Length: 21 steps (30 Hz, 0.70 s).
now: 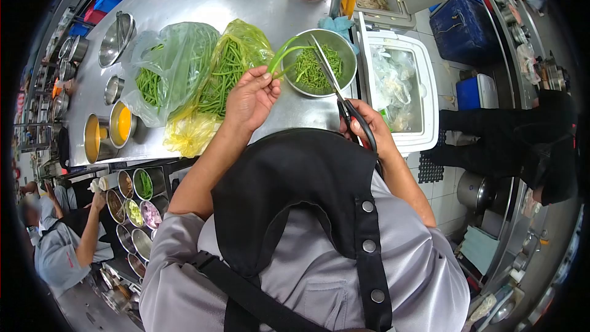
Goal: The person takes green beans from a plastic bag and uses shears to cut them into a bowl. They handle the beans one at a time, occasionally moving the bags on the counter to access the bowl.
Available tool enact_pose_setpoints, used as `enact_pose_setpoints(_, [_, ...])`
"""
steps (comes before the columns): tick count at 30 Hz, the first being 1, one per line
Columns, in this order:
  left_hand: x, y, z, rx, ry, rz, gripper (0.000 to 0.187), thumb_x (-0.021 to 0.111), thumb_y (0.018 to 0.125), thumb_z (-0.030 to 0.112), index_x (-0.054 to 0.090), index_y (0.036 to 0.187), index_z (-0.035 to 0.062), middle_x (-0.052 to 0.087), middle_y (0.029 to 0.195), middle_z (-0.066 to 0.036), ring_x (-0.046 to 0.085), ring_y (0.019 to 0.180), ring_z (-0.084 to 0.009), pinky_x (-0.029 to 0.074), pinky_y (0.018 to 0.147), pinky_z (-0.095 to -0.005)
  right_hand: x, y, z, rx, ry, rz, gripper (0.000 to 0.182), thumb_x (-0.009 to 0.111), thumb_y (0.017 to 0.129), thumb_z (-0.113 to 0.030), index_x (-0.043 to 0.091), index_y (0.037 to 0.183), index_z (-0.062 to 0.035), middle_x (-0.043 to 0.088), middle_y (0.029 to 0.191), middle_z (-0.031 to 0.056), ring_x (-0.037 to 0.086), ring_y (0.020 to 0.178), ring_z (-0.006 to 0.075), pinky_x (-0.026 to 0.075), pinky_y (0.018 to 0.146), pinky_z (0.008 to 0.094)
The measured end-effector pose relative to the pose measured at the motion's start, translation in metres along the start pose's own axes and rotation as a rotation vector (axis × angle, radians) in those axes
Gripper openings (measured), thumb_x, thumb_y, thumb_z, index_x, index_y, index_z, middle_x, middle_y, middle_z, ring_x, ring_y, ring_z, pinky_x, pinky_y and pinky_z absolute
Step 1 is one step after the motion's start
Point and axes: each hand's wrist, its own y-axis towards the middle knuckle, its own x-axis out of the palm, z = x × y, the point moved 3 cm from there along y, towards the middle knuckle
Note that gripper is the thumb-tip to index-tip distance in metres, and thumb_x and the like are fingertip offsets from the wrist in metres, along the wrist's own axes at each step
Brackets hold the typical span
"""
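Between its thumb and fingers, my left hand [253,95] pinches a few long green beans [280,60] that curve toward the steel bowl [353,74]. My right hand [369,124] is wrapped round the black handles of the scissors [332,77], whose blades point up over the bowl and look parted. Short cut green pieces [316,69] lie inside the bowl. Left of it, a yellow plastic bag [246,34] holds whole green beans [225,74], and a clear bag [190,43] beside it holds more.
Small steel bowls and two containers with orange contents [125,124] stand on the steel table [252,6] at left. An open white cooler [430,95] with plastic bags stands at right. One person [67,240] is at lower left, another in dark clothes [504,138] at right.
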Motion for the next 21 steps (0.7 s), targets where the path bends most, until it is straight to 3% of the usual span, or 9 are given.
enact_pose_setpoints(7, [-0.002,0.002,-0.003,0.003,0.009,-0.006,0.012,0.055,0.090,-0.001,0.055,0.100,0.0052,0.062,0.095,-0.013,0.061,0.081,-0.0199,0.052,0.071,-0.0303,0.000,0.003,0.006,0.081,-0.063,0.076,0.043,0.066,0.090,-0.024,0.051,0.124,-0.0007,0.059,0.079,0.0008,0.054,0.066,0.0052,0.044,0.059,0.0193])
enact_pose_setpoints(21, [-0.005,0.003,-0.004,0.000,0.076,-0.001,0.013,0.054,0.091,0.000,0.056,0.102,0.0052,0.062,0.096,-0.013,0.061,0.080,-0.0195,0.053,0.070,-0.0303,0.004,0.000,-0.007,0.012,-0.020,-0.038,0.052,0.070,0.087,-0.028,0.050,0.126,-0.0006,0.059,0.082,0.0001,0.053,0.071,0.0053,0.041,0.062,0.0187])
